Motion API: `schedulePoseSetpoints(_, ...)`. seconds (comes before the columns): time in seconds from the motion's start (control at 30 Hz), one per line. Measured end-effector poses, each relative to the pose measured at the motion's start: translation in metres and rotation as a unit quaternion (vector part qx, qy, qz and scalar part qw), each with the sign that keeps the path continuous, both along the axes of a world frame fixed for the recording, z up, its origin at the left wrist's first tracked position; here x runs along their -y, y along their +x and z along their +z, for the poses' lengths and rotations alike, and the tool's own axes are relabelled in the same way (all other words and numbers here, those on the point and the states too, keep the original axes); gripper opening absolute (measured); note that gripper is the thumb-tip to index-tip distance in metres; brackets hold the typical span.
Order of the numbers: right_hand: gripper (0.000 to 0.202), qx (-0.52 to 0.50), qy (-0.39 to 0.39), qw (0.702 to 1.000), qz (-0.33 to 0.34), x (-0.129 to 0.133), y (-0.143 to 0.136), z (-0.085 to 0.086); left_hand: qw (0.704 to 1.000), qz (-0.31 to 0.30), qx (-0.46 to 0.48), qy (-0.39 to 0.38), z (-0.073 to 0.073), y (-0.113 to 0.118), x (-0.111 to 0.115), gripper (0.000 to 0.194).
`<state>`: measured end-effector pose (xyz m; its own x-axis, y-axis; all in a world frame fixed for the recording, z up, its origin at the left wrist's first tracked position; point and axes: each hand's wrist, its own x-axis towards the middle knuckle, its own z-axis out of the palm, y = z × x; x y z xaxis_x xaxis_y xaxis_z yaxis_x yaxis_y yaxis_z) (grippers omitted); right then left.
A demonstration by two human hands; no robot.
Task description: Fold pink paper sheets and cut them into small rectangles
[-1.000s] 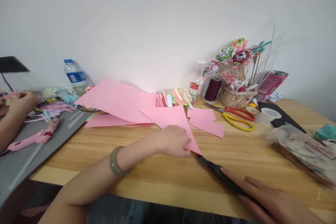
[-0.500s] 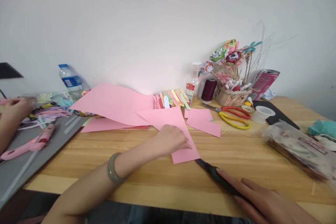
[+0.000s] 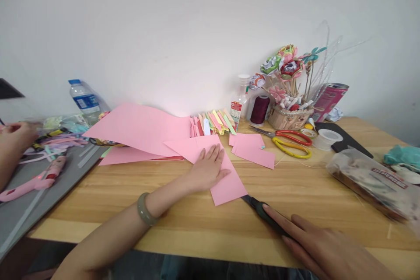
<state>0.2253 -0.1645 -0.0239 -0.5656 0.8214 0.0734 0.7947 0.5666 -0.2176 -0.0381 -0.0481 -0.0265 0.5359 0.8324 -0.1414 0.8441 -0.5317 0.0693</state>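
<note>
A plain pale wall (image 3: 164, 30) stands behind the wooden table (image 3: 197, 232). The light is soft, brightest at the wall's lower middle.

This looks like a crafting spot, whether in a home or a studio I cannot tell. A wooden table (image 3: 131, 227) along a pale wall (image 3: 157, 30) carries pink paper (image 3: 228, 190), 1 pair of red-and-yellow-handled scissors (image 3: 291, 145), 1 spool of dark red thread (image 3: 259, 110) and handmade-looking flowers (image 3: 285, 65) in a basket (image 3: 288, 119). At left, a co-worker's forearm (image 3: 8, 153) reaches in near a pink glue gun (image 3: 33, 183).
</note>
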Motion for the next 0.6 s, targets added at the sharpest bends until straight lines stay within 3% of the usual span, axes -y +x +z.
schedulePoseSetpoints(0.27, 0.051, 0.017, 0.016, 1.000, -0.016, 0.000, 0.006, -0.002, 1.000, 0.001, 0.016, 0.009, -0.011, -0.003, -0.006, 0.074)
schedulePoseSetpoints(0.6, 0.048, 0.057, 0.041, 0.997, -0.015, -0.015, -0.001, 0.000, 1.000, 0.002, 0.015, 0.009, -0.012, -0.002, -0.006, 0.074)
